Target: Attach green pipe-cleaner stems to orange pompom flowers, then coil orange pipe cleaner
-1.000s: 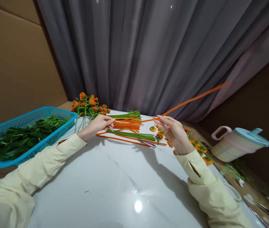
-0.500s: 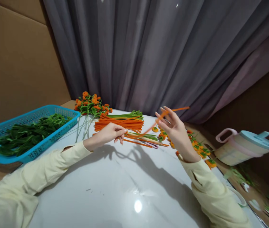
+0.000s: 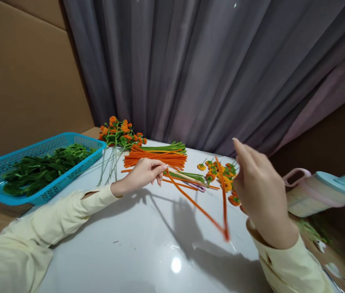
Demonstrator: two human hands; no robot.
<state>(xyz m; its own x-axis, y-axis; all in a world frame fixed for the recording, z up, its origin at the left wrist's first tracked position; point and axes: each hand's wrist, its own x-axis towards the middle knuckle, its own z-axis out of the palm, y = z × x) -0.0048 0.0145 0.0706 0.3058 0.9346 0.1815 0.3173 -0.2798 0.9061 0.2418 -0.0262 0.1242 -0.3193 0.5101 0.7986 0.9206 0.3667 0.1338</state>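
My left hand (image 3: 143,173) pinches one end of an orange pipe cleaner (image 3: 192,200) between thumb and forefinger above the table. The pipe cleaner slopes down to the right, then bends sharply upward into a V with its tip free. A pale thin stick (image 3: 184,176) runs right from the same fingertips; whether they grip it too, I cannot tell. To the right of the V, my right hand (image 3: 262,199) is raised with its fingers stretched out, apparently apart from the pipe cleaner. Behind my left hand lie a bundle of orange pipe cleaners (image 3: 154,156) and green ones (image 3: 174,147).
A blue basket (image 3: 42,199) of green leaves (image 3: 47,169) stands left. Orange flowers on stems (image 3: 122,131) lie at the back, and yellow-orange flower heads (image 3: 225,183) at the right. Purple-handled scissors or a similar tool (image 3: 201,188) lie mid-table. A lidded jug (image 3: 315,195) stands far right.
My right hand has moved right and toward me, off the pipe cleaner. The pipe cleaner has dropped from a rising line into a V. My left hand keeps its pinch.
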